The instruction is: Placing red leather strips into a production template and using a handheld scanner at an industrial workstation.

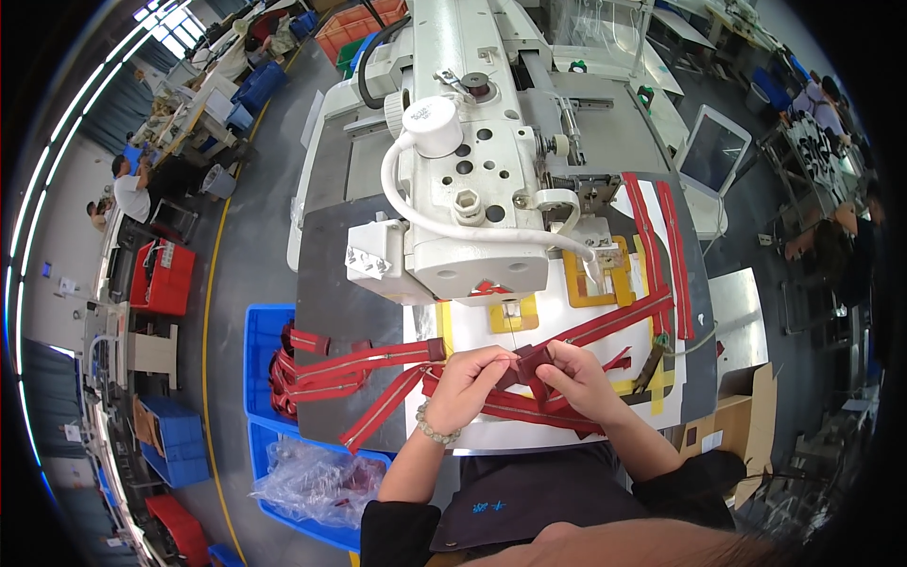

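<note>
Just in front of the white sewing machine head, both hands are raised close together. Between them is a dark red fabric piece, part of a red zipper strip. My left hand, with a beaded bracelet at its wrist, pinches the left edge of this piece or a thread at it; which one is too small to tell. Fingers of my right hand are closed on the piece's right side. More red zipper strips lie to the left, and another zipper strip runs up to the right.
Yellow-edged clamp frames sit by the needle. Small snips lie at the right. Blue bins with red strips and clear plastic wrap stand left of the table. A cardboard box stands at the right, below a screen.
</note>
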Tool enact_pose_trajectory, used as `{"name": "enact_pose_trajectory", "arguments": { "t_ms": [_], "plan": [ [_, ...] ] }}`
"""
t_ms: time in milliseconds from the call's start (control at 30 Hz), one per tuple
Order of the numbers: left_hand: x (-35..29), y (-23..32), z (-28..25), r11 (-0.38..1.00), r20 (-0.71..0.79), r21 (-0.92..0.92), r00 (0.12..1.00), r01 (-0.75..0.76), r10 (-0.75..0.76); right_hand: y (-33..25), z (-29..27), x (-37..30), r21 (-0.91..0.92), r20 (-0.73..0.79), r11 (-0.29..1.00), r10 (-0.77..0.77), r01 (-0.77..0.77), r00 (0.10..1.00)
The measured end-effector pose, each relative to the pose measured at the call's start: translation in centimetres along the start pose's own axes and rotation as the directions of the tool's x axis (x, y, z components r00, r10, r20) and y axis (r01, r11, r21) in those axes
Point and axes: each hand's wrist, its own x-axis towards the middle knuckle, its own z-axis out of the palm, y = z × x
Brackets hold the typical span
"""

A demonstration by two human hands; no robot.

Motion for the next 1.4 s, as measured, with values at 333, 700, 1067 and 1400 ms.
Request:
{"name": "enact_pose_trajectory", "arguments": {
  "t_ms": [333, 700, 1067, 1400],
  "plan": [
    [-0.3, -0.4, 0.4, 0.999, -0.001, -0.008, 0.999, -0.053, 0.053, -0.7, -0.1, -0.3, 0.026, -0.022, 0.999, 0.02, -0.019, 1.0],
    [-0.1, -0.5, 1.2, 0.956, -0.131, 0.258, 0.975, -0.139, 0.177, -0.6, 0.2, -0.3, -0.094, -0.099, 0.996, 0.001, -0.01, 0.995],
    [1.2, -0.2, 1.5, 0.875, -0.129, 0.424, 0.94, -0.236, 0.316, -0.6, -0.2, -0.5, -0.318, -0.179, 0.944, -0.153, 0.09, 0.972],
    [2.0, -0.9, 1.8, 0.861, -0.153, 0.461, 0.937, -0.213, 0.314, -0.2, -0.7, -0.3, -0.175, -0.221, 0.984, -0.084, 0.045, 0.972]
  ]
}}
